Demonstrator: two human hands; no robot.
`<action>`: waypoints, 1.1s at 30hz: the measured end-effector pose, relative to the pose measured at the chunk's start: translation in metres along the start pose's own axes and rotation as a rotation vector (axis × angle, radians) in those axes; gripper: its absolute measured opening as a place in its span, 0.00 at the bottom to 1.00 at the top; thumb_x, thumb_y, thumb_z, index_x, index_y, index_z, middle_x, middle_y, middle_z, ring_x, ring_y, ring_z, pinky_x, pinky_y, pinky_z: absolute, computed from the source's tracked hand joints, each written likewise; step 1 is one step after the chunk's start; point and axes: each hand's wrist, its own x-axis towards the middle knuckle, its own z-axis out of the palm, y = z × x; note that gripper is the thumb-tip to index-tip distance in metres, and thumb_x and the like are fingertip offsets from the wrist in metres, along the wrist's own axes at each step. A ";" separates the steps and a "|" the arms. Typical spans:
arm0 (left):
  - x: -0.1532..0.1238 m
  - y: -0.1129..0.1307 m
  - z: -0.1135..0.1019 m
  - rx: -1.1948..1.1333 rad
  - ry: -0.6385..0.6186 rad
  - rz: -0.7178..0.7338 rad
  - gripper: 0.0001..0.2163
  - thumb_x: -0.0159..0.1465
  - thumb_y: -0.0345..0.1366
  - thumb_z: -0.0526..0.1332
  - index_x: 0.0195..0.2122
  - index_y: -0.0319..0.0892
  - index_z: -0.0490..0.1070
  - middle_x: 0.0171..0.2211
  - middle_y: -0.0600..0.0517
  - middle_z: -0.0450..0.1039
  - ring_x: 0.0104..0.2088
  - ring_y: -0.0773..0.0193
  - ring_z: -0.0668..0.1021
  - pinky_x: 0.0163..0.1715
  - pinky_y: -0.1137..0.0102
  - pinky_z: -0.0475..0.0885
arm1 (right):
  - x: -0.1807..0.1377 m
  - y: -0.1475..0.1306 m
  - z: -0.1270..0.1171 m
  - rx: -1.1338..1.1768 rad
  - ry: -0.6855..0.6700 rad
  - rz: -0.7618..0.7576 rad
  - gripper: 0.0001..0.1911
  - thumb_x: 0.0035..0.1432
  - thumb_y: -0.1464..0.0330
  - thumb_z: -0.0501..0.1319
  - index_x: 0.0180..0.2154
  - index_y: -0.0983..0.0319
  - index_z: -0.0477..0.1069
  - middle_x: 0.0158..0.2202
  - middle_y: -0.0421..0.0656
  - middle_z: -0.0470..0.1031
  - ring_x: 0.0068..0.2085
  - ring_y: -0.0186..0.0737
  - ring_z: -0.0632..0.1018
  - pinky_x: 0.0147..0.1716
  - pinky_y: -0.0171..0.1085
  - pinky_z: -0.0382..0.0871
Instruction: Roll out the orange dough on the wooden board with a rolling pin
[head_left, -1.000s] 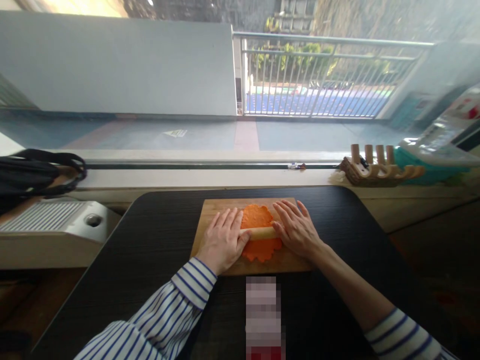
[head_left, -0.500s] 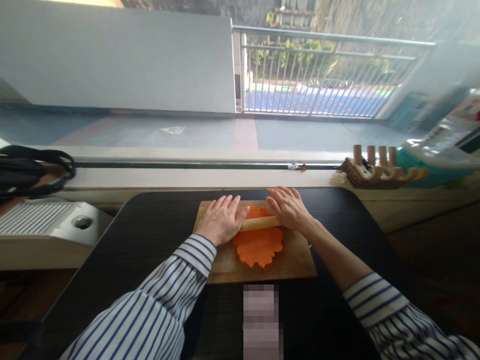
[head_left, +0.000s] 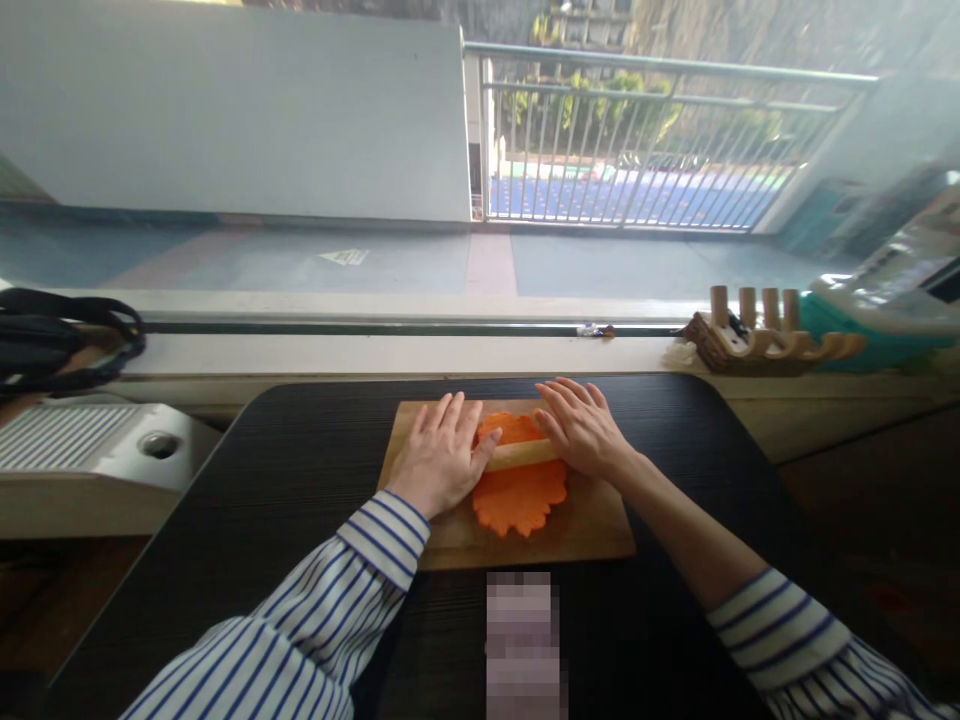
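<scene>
At the far left, a black bag-like bundle with straps (head_left: 45, 345) lies above a white unit with a ridged top and a round dark hole (head_left: 67, 435), both beside the black wood-grained table with rounded corners (head_left: 315, 450). A white windowsill (head_left: 360, 352) runs behind the table's far edge; outside stand a pale wall (head_left: 240, 110) and, farther right, a metal railing (head_left: 645, 150).

The left hand (head_left: 439, 455) lies over the left end of a pale wooden rolling pin (head_left: 525, 455), fingers stretched out rather than wrapped around it. The pin crosses a flat orange sheet with a scalloped edge (head_left: 517, 500) on a rectangular brown wooden board (head_left: 585, 530). Nearer the person, a pixelated patch (head_left: 523, 640) hides part of the table. The right hand (head_left: 585, 430) covers the pin's right end, its fingers likewise extended.

On the sill are a small object, too small to identify (head_left: 596, 331), a crumpled whitish piece (head_left: 679, 353), a wooden rack with upright pegs and curved hooks (head_left: 780, 345) and, rightmost, a teal container (head_left: 847, 325).
</scene>
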 end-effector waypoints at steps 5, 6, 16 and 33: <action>0.014 -0.006 0.001 -0.034 -0.007 -0.031 0.30 0.69 0.51 0.38 0.60 0.35 0.63 0.60 0.38 0.63 0.62 0.50 0.64 0.59 0.53 0.60 | 0.019 0.001 -0.001 0.018 -0.019 0.021 0.23 0.68 0.60 0.43 0.59 0.58 0.61 0.60 0.46 0.66 0.63 0.48 0.60 0.60 0.57 0.50; 0.012 -0.005 0.001 -0.034 0.010 -0.019 0.30 0.69 0.51 0.38 0.59 0.35 0.64 0.60 0.38 0.64 0.61 0.50 0.64 0.59 0.53 0.60 | 0.016 0.000 -0.002 0.019 -0.014 0.014 0.23 0.68 0.60 0.42 0.59 0.58 0.61 0.60 0.46 0.66 0.63 0.48 0.60 0.60 0.57 0.49; 0.014 -0.009 0.004 -0.077 -0.028 -0.016 0.31 0.69 0.53 0.37 0.60 0.36 0.63 0.60 0.39 0.64 0.61 0.52 0.64 0.59 0.55 0.60 | 0.014 0.004 0.001 0.036 -0.017 0.010 0.23 0.68 0.60 0.43 0.58 0.59 0.62 0.59 0.46 0.68 0.62 0.46 0.62 0.59 0.54 0.50; 0.016 -0.005 -0.001 -0.050 0.075 -0.026 0.25 0.69 0.47 0.43 0.56 0.35 0.68 0.58 0.37 0.66 0.60 0.48 0.67 0.59 0.52 0.60 | -0.005 -0.005 0.004 -0.079 0.102 -0.147 0.22 0.67 0.62 0.47 0.58 0.63 0.62 0.54 0.51 0.72 0.58 0.46 0.67 0.61 0.54 0.45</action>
